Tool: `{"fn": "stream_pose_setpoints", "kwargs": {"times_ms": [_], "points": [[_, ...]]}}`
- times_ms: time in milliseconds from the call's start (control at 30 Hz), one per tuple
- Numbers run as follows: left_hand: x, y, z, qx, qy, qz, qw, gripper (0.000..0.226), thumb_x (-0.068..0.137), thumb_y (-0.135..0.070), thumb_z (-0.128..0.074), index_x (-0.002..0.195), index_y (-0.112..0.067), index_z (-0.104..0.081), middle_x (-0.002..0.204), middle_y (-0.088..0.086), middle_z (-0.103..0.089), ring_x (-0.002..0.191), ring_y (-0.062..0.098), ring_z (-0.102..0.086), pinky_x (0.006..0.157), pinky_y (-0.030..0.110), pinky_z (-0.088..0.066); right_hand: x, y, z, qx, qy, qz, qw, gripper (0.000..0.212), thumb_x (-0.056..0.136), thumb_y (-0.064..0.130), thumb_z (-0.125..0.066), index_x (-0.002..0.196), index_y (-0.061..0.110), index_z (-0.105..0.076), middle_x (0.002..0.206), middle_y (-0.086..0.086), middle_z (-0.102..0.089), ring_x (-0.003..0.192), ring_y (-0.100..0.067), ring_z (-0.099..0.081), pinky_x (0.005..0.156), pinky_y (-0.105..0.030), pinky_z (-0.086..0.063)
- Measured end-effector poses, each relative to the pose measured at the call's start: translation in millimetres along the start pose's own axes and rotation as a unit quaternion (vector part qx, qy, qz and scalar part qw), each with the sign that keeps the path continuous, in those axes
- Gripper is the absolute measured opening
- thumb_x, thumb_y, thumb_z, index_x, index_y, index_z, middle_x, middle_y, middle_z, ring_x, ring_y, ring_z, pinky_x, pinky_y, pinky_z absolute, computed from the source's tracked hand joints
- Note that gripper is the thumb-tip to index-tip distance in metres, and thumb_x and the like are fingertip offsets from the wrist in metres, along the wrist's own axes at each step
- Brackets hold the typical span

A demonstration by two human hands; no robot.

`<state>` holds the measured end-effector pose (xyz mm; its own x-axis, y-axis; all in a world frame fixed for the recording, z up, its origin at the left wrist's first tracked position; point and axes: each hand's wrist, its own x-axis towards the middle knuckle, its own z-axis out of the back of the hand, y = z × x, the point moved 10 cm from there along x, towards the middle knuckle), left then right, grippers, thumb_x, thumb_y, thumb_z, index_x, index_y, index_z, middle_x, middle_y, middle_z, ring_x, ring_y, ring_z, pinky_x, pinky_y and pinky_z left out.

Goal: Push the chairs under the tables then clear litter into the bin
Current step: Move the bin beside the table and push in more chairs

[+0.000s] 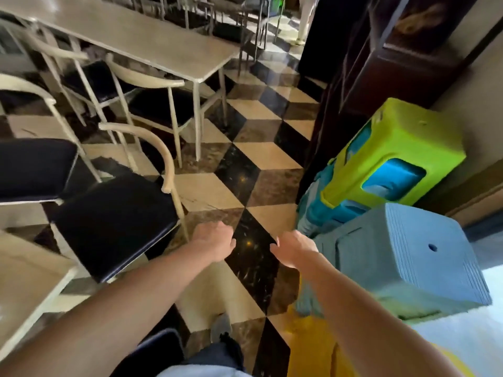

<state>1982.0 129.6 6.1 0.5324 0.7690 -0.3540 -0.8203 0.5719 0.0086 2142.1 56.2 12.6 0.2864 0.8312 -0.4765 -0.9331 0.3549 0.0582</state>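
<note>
Both arms extend forward over the cube-patterned marble floor (261, 156). The left hand (215, 240) and the right hand (294, 248) hold nothing; the fingers of each are loosely curled. The nearest cream metal chair with a black padded seat (114, 221) stands out in the aisle, just beside the left hand and apart from it. Two similar chairs (160, 104) sit partly under the long beige tabletop (130, 34). A grey-blue plastic stool stack (408, 257) and a lime-green plastic stool stack (394, 151) stand near the right hand.
</note>
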Motion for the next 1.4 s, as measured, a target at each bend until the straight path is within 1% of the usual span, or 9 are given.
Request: {"fn": "stream_pose_setpoints", "kwargs": {"times_ms": [133,333,533,700,833,900,1033,1167,1400], "points": [[60,38,30,-0.007,0.006,0.049,0.999,0.037,0.102,-0.048,-0.042,0.109,-0.02,-0.065,0.096,0.002,-0.064,0.089,0.023,-0.063,0.069,0.034,-0.047,74,6,55,-0.016,-0.008,0.009,1.0,0.038,0.102,0.04,-0.045,0.125,0.015,-0.062,0.122,-0.009,-0.064,0.11,-0.031,-0.062,0.086,-0.037,-0.05],[131,96,45,-0.036,0.02,0.108,0.993,0.038,0.104,-0.044,-0.038,0.112,-0.016,-0.063,0.104,0.004,-0.065,0.097,0.024,-0.064,0.067,0.033,-0.041,177,60,76,-0.028,0.026,0.108,0.993,0.037,0.103,0.04,-0.042,0.126,0.018,-0.06,0.122,-0.006,-0.064,0.106,-0.027,-0.063,0.091,-0.04,-0.055],[212,162,51,-0.077,0.057,0.203,0.974,0.037,0.104,-0.037,-0.035,0.103,-0.013,-0.063,0.081,0.0,-0.052,0.082,0.024,-0.06,0.067,0.035,-0.045,298,124,101,-0.094,0.063,0.239,0.964,0.035,0.103,0.036,-0.04,0.128,0.017,-0.053,0.123,-0.009,-0.059,0.108,-0.032,-0.06,0.08,-0.04,-0.048],[259,204,78,-0.101,0.064,0.29,0.949,0.03,0.106,-0.031,-0.039,0.114,-0.016,-0.063,0.108,0.002,-0.062,0.102,0.026,-0.062,0.073,0.039,-0.048,390,166,147,-0.133,0.078,0.32,0.935,0.033,0.103,0.039,-0.041,0.126,0.019,-0.054,0.121,-0.007,-0.062,0.105,-0.03,-0.061,0.078,-0.038,-0.046],[274,233,87,-0.131,0.082,0.365,0.918,0.027,0.105,-0.032,-0.04,0.114,-0.017,-0.061,0.096,-0.003,-0.054,0.099,0.024,-0.062,0.071,0.038,-0.048,444,210,184,-0.179,0.086,0.37,0.908,0.037,0.104,0.037,-0.039,0.132,0.017,-0.053,0.127,-0.008,-0.059,0.116,-0.031,-0.058,0.093,-0.041,-0.045],[275,250,80,-0.158,0.085,0.408,0.895,0.027,0.102,-0.032,-0.042,0.112,-0.017,-0.063,0.091,-0.003,-0.053,0.093,0.025,-0.065,0.068,0.038,-0.048,463,236,190,-0.197,0.086,0.399,0.891,0.034,0.105,0.036,-0.039,0.128,0.017,-0.055,0.125,-0.008,-0.06,0.116,-0.03,-0.057,0.093,-0.038,-0.044],[276,295,55,-0.214,0.078,0.481,0.846,0.029,0.098,-0.033,-0.041,0.109,-0.018,-0.064,0.093,0.001,-0.062,0.085,0.027,-0.065,0.061,0.035,-0.043,490,299,188,-0.221,0.07,0.455,0.86,0.022,0.099,0.034,-0.044,0.101,0.016,-0.057,0.098,-0.01,-0.062,0.093,-0.032,-0.063,0.074,-0.039,-0.048],[281,341,34,-0.236,0.081,0.517,0.819,0.024,0.098,-0.033,-0.042,0.105,-0.018,-0.059,0.079,-0.003,-0.054,0.07,0.02,-0.055,0.056,0.034,-0.038,498,361,180,-0.228,0.06,0.524,0.818,0.023,0.102,0.035,-0.046,0.108,0.015,-0.055,0.097,-0.005,-0.06,0.095,-0.026,-0.063,0.077,-0.035,-0.046],[288,398,4,-0.31,0.069,0.567,0.761,0.023,0.1,-0.04,-0.042,0.098,-0.019,-0.051,0.076,-0.004,-0.048,0.073,0.019,-0.053,0.059,0.033,-0.038,504,451,160,-0.302,0.064,0.635,0.709,0.035,0.102,0.039,-0.046,0.129,0.016,-0.052,0.111,-0.006,-0.063,0.101,-0.027,-0.064,0.081,-0.041,-0.055]]}}
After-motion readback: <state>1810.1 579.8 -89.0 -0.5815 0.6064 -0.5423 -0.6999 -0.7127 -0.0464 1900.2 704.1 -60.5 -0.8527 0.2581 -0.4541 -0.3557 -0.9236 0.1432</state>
